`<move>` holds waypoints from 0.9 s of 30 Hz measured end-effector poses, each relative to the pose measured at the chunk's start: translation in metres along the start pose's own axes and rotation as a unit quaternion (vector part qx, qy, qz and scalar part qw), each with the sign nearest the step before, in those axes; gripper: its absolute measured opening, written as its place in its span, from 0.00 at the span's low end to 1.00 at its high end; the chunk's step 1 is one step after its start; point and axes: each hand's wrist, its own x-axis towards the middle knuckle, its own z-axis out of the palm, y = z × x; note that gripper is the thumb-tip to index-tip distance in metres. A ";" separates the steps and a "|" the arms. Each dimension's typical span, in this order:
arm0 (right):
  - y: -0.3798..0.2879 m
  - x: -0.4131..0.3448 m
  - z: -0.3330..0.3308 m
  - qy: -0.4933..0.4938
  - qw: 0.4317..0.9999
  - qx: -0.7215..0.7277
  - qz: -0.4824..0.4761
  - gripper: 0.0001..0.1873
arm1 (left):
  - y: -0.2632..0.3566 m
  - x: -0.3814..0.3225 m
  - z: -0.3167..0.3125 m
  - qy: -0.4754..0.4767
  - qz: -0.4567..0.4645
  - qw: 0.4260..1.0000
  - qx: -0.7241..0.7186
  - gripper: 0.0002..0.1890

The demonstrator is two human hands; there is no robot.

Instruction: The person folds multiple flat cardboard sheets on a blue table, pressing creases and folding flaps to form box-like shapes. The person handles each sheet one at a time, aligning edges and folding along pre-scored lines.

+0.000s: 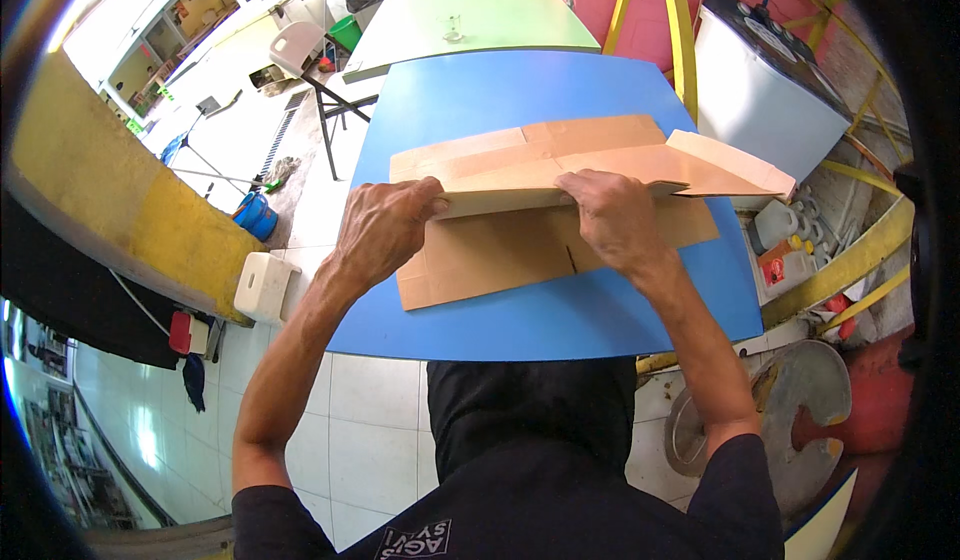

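A brown corrugated cardboard piece [517,156], creased and partly unfolded, lies over a blue tabletop [525,87]. My left hand [394,218] pinches its near edge at the left, fingers curled over the rim. Further right, my right hand [611,215] grips the same edge near the middle. Between my hands that edge is raised, showing a pale inner or side face. Beneath it a lower cardboard flap [487,260] rests on the blue surface, with a short dark slit or mark. At the right end, a folded flap [731,162] sticks out past the table's side.
A pale green table [480,16] with a small clear glass [452,28] adjoins the far edge. To the right are a white appliance [765,94], yellow metal bars [679,42] and plastic jugs [787,260]. A white stool [262,287] and folding chair [296,48] stand at left.
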 end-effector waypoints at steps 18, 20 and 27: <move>-0.046 0.045 0.017 -0.018 0.997 0.044 -0.055 0.09 | 0.029 0.028 -0.013 -0.038 -0.019 0.997 0.063 0.05; -0.037 0.032 -0.001 0.106 0.991 0.002 -0.077 0.10 | 0.025 0.030 -0.015 -0.051 -0.032 0.997 0.053 0.05; 0.029 -0.011 -0.060 0.162 0.960 -0.212 -0.083 0.24 | 0.005 0.036 -0.024 -0.037 -0.099 0.993 -0.049 0.08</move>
